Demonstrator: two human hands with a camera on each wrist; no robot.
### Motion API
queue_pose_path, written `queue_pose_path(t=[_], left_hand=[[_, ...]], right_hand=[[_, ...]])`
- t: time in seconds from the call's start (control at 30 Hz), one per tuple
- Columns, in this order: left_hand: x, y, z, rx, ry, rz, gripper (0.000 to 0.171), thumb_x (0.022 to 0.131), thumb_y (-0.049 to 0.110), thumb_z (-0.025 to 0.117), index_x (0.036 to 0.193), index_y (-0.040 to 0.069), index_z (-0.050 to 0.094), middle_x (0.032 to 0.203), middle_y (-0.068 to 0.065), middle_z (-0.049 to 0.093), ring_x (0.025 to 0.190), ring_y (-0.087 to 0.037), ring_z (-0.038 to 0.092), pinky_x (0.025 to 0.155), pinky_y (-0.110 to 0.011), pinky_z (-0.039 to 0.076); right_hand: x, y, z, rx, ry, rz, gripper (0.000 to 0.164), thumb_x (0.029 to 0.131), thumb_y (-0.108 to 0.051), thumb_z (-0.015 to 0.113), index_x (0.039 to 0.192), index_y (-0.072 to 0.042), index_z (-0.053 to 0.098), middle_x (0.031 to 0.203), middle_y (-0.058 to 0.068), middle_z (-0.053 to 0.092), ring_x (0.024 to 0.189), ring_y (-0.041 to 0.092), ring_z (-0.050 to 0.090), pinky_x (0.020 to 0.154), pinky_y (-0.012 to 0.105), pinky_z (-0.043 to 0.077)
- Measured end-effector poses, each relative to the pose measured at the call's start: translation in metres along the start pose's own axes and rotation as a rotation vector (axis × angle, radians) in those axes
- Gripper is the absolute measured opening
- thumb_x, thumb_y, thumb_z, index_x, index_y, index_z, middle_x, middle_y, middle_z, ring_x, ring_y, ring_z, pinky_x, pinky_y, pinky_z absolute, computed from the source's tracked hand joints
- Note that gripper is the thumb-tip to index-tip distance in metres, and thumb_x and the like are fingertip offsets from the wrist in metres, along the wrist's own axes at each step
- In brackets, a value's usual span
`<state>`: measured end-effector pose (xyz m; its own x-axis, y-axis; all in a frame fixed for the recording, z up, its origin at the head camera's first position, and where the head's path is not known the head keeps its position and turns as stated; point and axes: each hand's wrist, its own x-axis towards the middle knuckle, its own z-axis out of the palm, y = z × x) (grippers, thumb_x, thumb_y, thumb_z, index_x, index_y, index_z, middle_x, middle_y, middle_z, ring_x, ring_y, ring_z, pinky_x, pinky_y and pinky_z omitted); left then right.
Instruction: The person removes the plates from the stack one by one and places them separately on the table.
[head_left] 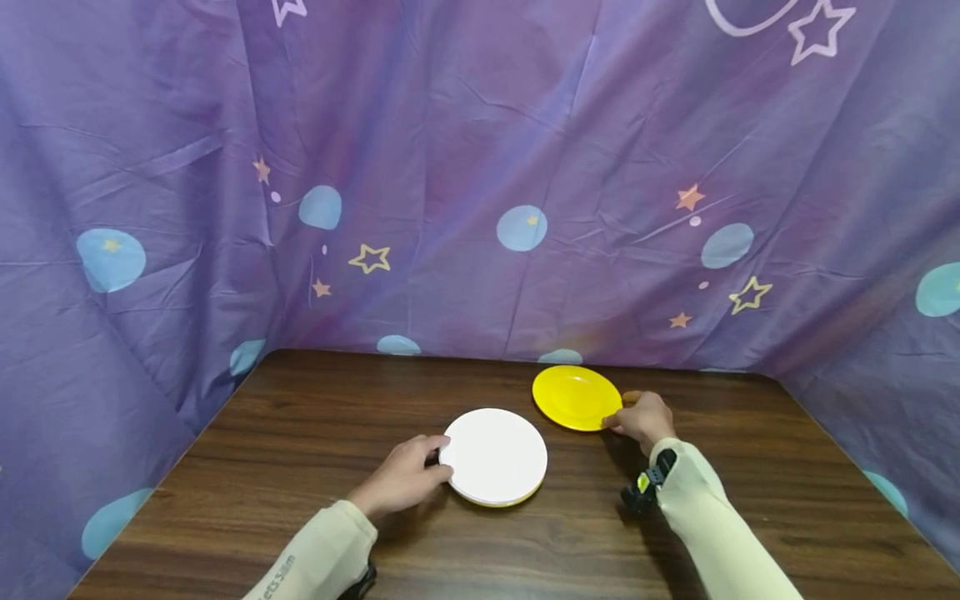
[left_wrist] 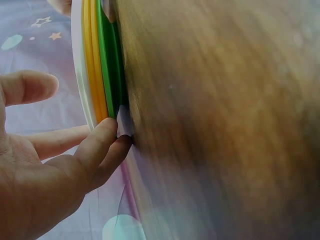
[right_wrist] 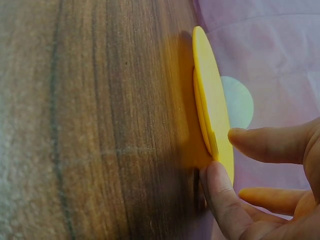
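Observation:
A stack of plates sits near the middle of the table, with a white plate (head_left: pixel 493 455) on top. Under it, in the left wrist view, are yellow plates (left_wrist: pixel 92 55) and a green plate (left_wrist: pixel 111 70). My left hand (head_left: pixel 405 475) is at the stack's left side; its fingertips touch the rims, while one digit stands apart from the plates. Farther back and to the right is a single yellow plate (head_left: pixel 576 398). My right hand (head_left: pixel 645 417) pinches its right rim, with a fingertip (right_wrist: pixel 217 175) against the edge. Whether that plate is lifted at all, I cannot tell.
The brown wooden table (head_left: pixel 315 417) has rounded back corners. Behind it and along both sides hangs a purple curtain (head_left: pixel 450 150) printed with stars and blue spots. A dark device (head_left: pixel 647 487) is strapped to the right wrist.

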<state>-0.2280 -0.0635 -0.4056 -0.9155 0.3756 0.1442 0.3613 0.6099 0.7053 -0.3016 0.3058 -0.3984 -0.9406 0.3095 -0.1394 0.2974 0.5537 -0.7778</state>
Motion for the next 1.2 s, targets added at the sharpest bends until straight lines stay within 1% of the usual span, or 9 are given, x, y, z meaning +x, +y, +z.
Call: queue_pose_path(t=[0.17, 0.43, 0.57, 0.7, 0.8, 0.9, 0.97, 1.1, 1.2], left_hand=[[0.0, 0.0, 0.0, -0.007, -0.001, -0.008, 0.056, 0.083, 0.018, 0.064, 0.133, -0.007, 0.06, 0.121, -0.022, 0.067, 0.114, -0.033, 0.064, 0.102, -0.051, 0.051], [0.0, 0.001, 0.0, -0.005, -0.007, -0.014, 0.056, 0.083, 0.019, 0.064, 0.134, -0.006, 0.059, 0.12, -0.021, 0.067, 0.112, -0.031, 0.063, 0.101, -0.05, 0.051], [0.0, 0.001, 0.0, -0.002, -0.004, -0.013, 0.056, 0.083, 0.018, 0.064, 0.133, -0.006, 0.06, 0.12, -0.022, 0.067, 0.113, -0.031, 0.063, 0.101, -0.05, 0.051], [0.0, 0.001, 0.001, 0.002, 0.006, -0.005, 0.055, 0.083, 0.017, 0.064, 0.132, -0.006, 0.06, 0.119, -0.022, 0.067, 0.112, -0.031, 0.064, 0.101, -0.049, 0.052], [0.0, 0.0, 0.001, 0.008, 0.016, 0.003, 0.055, 0.082, 0.017, 0.064, 0.132, -0.007, 0.061, 0.118, -0.022, 0.067, 0.111, -0.032, 0.064, 0.1, -0.05, 0.052], [0.0, 0.0, 0.002, 0.009, 0.014, -0.001, 0.055, 0.082, 0.017, 0.064, 0.132, -0.007, 0.061, 0.118, -0.022, 0.068, 0.111, -0.031, 0.064, 0.1, -0.049, 0.052], [0.0, 0.0, 0.003, 0.007, 0.013, -0.005, 0.055, 0.082, 0.017, 0.064, 0.132, -0.007, 0.061, 0.118, -0.021, 0.068, 0.111, -0.031, 0.064, 0.1, -0.049, 0.052], [0.0, 0.0, 0.003, -0.002, 0.012, -0.009, 0.055, 0.083, 0.016, 0.064, 0.133, -0.006, 0.06, 0.118, -0.021, 0.067, 0.111, -0.03, 0.064, 0.1, -0.048, 0.052], [0.0, 0.0, 0.002, -0.005, 0.008, -0.01, 0.055, 0.083, 0.016, 0.064, 0.133, -0.007, 0.06, 0.118, -0.021, 0.067, 0.111, -0.031, 0.063, 0.1, -0.048, 0.052]], right_hand=[[0.002, 0.001, 0.0, 0.015, -0.014, 0.017, 0.079, 0.076, 0.0, 0.078, 0.144, 0.013, 0.042, 0.14, 0.038, 0.048, 0.065, 0.005, 0.064, 0.065, 0.02, 0.06], [0.004, 0.0, -0.003, -0.004, -0.028, 0.056, 0.078, 0.08, -0.002, 0.077, 0.147, 0.01, 0.038, 0.141, 0.036, 0.048, 0.075, 0.012, 0.067, 0.069, 0.022, 0.06], [0.002, -0.001, -0.005, -0.011, -0.029, 0.066, 0.078, 0.081, -0.003, 0.076, 0.148, 0.009, 0.038, 0.138, 0.036, 0.05, 0.071, 0.011, 0.068, 0.066, 0.021, 0.059], [0.001, 0.0, -0.007, -0.007, -0.03, 0.067, 0.079, 0.081, -0.005, 0.076, 0.148, 0.008, 0.037, 0.127, 0.032, 0.059, 0.063, 0.009, 0.068, 0.061, 0.02, 0.057], [-0.001, 0.0, -0.008, 0.014, -0.037, 0.06, 0.079, 0.081, -0.005, 0.076, 0.148, 0.009, 0.036, 0.118, 0.03, 0.063, 0.06, 0.009, 0.068, 0.059, 0.021, 0.058], [-0.002, 0.0, -0.01, 0.034, -0.038, 0.059, 0.079, 0.081, -0.004, 0.076, 0.148, 0.01, 0.036, 0.116, 0.03, 0.064, 0.06, 0.009, 0.069, 0.059, 0.022, 0.059], [-0.002, -0.001, -0.011, 0.031, -0.031, 0.059, 0.078, 0.081, -0.004, 0.075, 0.148, 0.01, 0.036, 0.118, 0.031, 0.064, 0.061, 0.009, 0.069, 0.059, 0.022, 0.059], [-0.003, -0.003, -0.014, 0.026, -0.006, 0.059, 0.075, 0.082, -0.003, 0.075, 0.147, 0.009, 0.039, 0.122, 0.031, 0.062, 0.061, 0.01, 0.068, 0.06, 0.023, 0.06], [-0.004, -0.005, -0.016, 0.042, -0.001, 0.053, 0.072, 0.081, -0.002, 0.075, 0.144, 0.009, 0.043, 0.119, 0.031, 0.062, 0.062, 0.011, 0.068, 0.062, 0.026, 0.061]])
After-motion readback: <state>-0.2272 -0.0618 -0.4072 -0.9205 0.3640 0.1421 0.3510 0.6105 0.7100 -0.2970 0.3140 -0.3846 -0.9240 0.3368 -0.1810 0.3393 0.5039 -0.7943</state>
